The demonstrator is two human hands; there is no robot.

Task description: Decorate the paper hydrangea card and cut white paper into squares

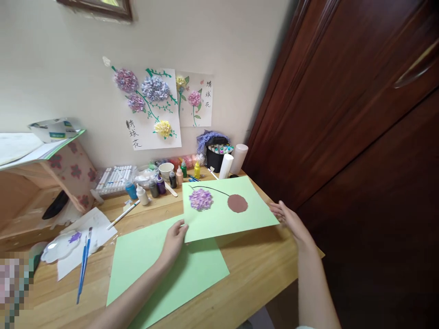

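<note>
A light green sheet of card is raised above the table at a slight tilt, its shadow falling below. On it are a purple textured flower, a round brown patch and a thin dark curved stem. My left hand pinches the sheet's left edge near the lower corner. At the right edge my right hand holds the sheet with fairly straight fingers; part of its grip is hidden. A second green sheet lies flat on the table, under my left forearm.
Several paint bottles, a white cup, a marker box and a black pen holder line the wall. At left lie a palette and blue brushes. A dark wooden cabinet borders the table's right side.
</note>
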